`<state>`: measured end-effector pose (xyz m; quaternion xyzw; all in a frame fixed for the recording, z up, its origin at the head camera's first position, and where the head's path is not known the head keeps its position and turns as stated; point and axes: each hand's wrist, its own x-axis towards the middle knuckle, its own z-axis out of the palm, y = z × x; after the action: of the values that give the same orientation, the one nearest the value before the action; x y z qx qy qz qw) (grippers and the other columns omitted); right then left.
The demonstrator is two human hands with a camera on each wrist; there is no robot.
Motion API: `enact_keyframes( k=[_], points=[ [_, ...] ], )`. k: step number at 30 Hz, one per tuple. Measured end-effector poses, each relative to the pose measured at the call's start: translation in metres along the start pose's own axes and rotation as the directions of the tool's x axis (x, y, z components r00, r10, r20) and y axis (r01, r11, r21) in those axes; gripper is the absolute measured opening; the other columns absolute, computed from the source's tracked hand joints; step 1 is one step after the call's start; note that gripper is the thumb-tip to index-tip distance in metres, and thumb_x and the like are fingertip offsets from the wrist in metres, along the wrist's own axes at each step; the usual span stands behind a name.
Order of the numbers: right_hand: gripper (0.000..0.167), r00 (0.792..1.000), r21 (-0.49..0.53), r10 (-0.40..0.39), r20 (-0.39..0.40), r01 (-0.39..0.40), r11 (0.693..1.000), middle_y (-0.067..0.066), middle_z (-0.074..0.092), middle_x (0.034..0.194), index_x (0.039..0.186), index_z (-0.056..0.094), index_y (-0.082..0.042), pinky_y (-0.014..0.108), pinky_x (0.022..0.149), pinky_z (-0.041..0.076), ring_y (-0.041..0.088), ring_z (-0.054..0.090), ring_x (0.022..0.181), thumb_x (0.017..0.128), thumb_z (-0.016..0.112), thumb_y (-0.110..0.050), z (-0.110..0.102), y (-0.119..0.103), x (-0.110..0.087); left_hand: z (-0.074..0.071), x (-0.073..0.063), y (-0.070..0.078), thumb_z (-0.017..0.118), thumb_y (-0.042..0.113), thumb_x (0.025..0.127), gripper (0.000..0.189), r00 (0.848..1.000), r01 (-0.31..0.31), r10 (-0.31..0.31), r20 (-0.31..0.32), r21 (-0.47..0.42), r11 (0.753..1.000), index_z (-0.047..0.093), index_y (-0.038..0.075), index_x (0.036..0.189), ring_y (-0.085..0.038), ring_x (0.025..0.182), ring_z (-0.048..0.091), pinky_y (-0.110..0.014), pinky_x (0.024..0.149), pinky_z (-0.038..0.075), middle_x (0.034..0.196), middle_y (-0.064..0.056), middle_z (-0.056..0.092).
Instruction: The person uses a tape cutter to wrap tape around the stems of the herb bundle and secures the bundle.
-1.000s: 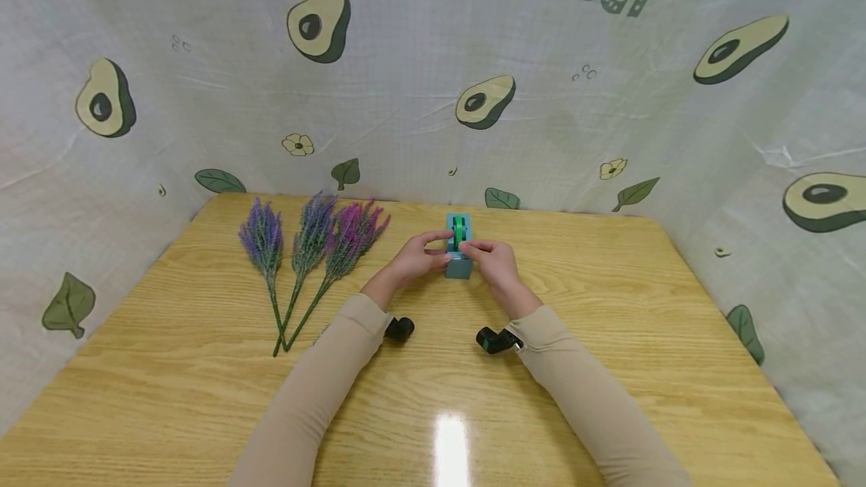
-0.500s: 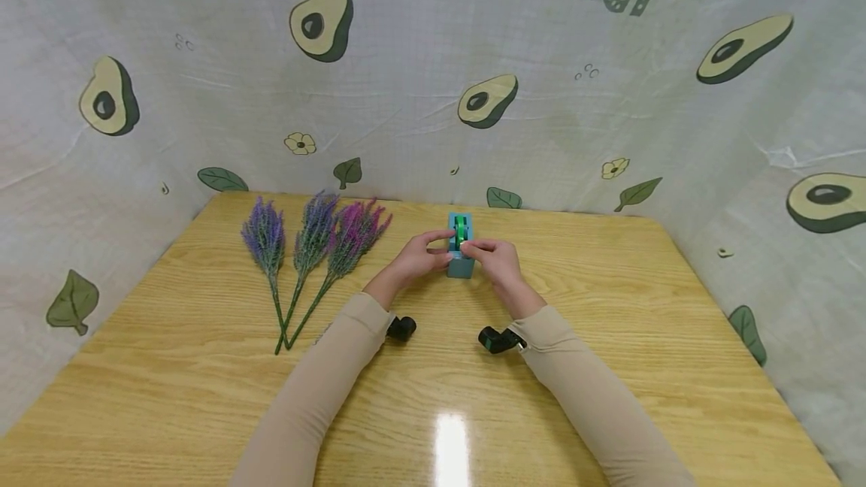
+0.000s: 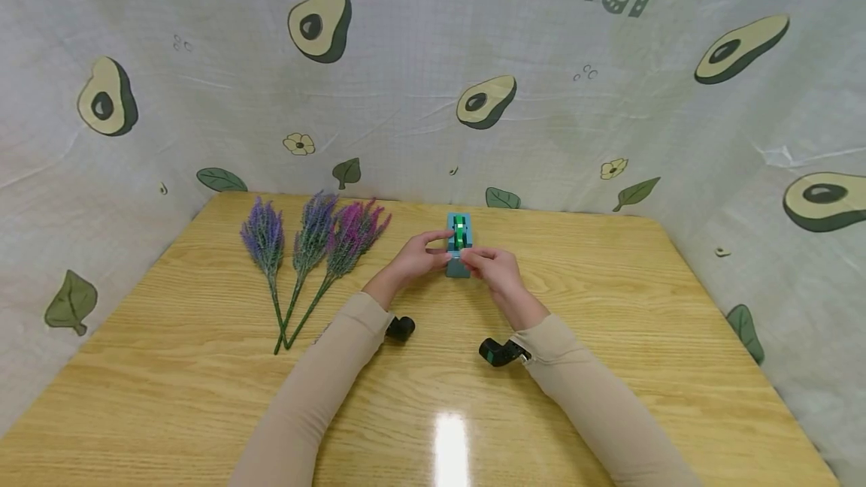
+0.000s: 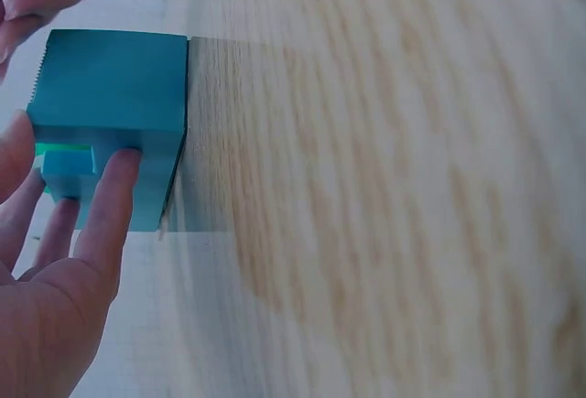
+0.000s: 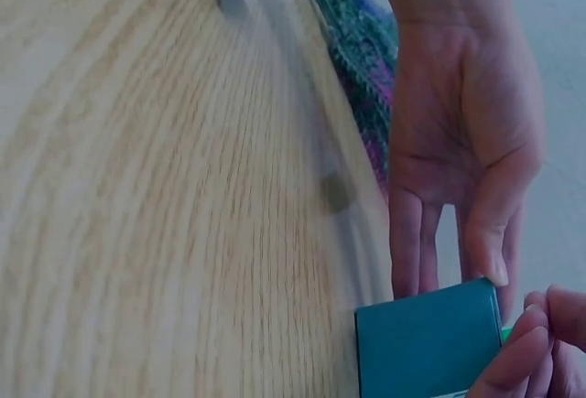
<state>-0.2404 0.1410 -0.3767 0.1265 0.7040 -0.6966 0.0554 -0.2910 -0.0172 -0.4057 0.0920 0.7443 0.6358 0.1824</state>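
Observation:
A blue tape dispenser with a green tape roll stands on the table, its front end toward me. My left hand holds it from the left; in the left wrist view the fingers lie along its side and the thumb is at the top front edge. Over the front end, by the toothed cutter, my right hand pinches the end of the tape with thumb and forefinger. In the right wrist view these fingertips are close above the dispenser's body, beside a sliver of green.
Several artificial lavender stems, purple and pink, lie to the left with their stalks crossing. A wooden table spreads around, backed by a cloth printed with avocados. Black wrist cameras sit under both forearms.
My right hand has drawn slightly toward me, from the roll to the dispenser's front end, pulling the tape. The left hand has stayed on the dispenser.

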Motion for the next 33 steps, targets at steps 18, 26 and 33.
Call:
enact_keyframes(
  k=[18,26,33],
  points=[
    [0.023,0.998,0.117,0.049,0.045,-0.053,0.992,0.0,0.066,0.076,0.105,0.064,0.006,0.023,0.068,0.048,0.009,0.057,0.065,0.089,0.064,-0.011,-0.001,0.006,-0.02,0.0,-0.001,0.002,0.057,0.004,0.092,0.046,1.0,-0.009,0.009,0.001,0.018,1.0,0.048,0.014,0.137,-0.028,0.123,0.046,-0.03,0.087,0.049,0.142,-0.017,0.037],
    [0.024,0.998,0.141,0.052,0.034,-0.056,0.988,0.0,0.065,0.078,0.108,0.062,0.007,0.02,0.064,0.047,0.008,0.056,0.066,0.09,0.062,-0.009,0.002,0.008,-0.031,-0.001,-0.006,0.008,0.057,0.004,0.092,0.048,1.0,0.009,-0.009,0.01,0.006,1.0,0.046,0.014,0.138,-0.029,0.125,0.043,-0.034,0.091,0.047,0.143,-0.017,0.035],
    [0.025,0.998,0.137,0.035,0.057,-0.043,0.99,0.001,0.064,0.079,0.108,0.061,0.01,0.02,0.064,0.047,0.009,0.055,0.067,0.091,0.061,-0.008,-0.001,0.013,-0.039,0.001,-0.002,0.003,0.058,0.004,0.092,0.047,1.0,0.011,-0.01,-0.012,0.016,1.0,0.049,0.016,0.137,-0.027,0.122,0.046,-0.032,0.088,0.049,0.141,-0.014,0.038]
  ],
)
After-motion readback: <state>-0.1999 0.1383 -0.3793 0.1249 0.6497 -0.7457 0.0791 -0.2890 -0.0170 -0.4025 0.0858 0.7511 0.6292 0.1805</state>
